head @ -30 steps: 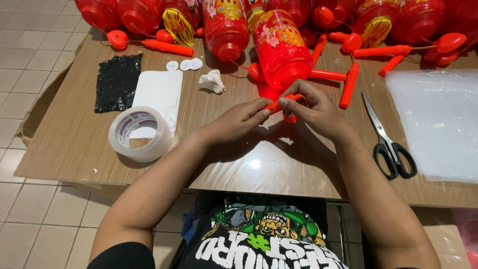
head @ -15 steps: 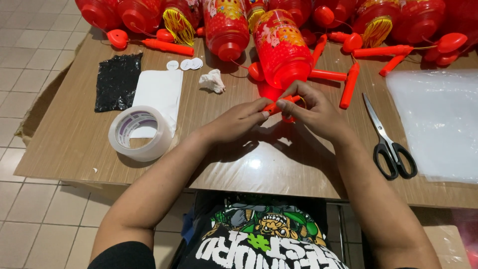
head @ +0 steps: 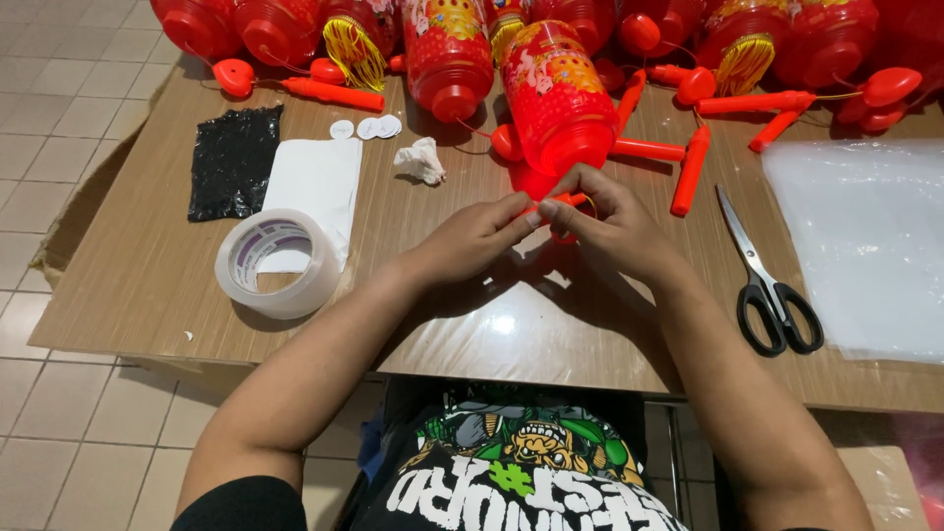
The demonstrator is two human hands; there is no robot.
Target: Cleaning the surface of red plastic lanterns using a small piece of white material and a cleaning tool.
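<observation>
Left hand (head: 470,236) and right hand (head: 615,218) pinch a small orange part (head: 562,202) at the red lantern (head: 557,96) base, above the tabletop (head: 128,285). Fingers narrow. Risk: excess force may snap or drop the part.

Over at your far left lay a flat black packet (head: 234,162), glinting, with a white label sheet (head: 315,187) just beside it on the right. Three small round white stickers (head: 366,128) sat beyond that. A clear plastic bag (head: 865,246) spread flat on your right.
</observation>
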